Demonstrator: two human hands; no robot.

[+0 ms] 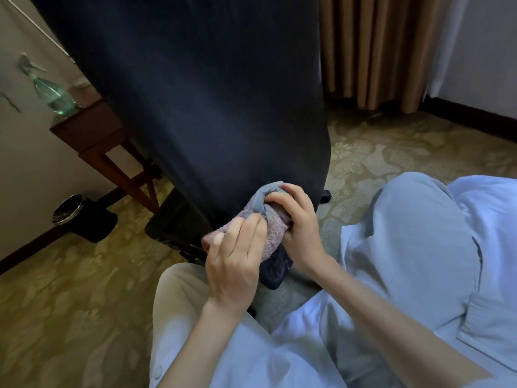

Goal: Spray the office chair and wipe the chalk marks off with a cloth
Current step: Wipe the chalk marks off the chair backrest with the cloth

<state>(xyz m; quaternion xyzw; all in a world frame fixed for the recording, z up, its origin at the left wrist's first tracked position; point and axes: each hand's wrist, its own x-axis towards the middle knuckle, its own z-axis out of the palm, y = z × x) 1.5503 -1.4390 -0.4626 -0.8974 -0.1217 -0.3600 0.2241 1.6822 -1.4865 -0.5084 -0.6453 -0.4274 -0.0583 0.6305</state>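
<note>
My left grip (235,256) pinches the cloth (272,233) and my right grip (296,222) curls round it; the cloth lies bunched between them at the bottom edge of the chair back (209,107); the fabric to wipe rises up and left; I judge the right grip nearer it.

dark office chair (195,107) backrest upright, bunched grey-pink cloth (268,219) against its lower edge
</note>
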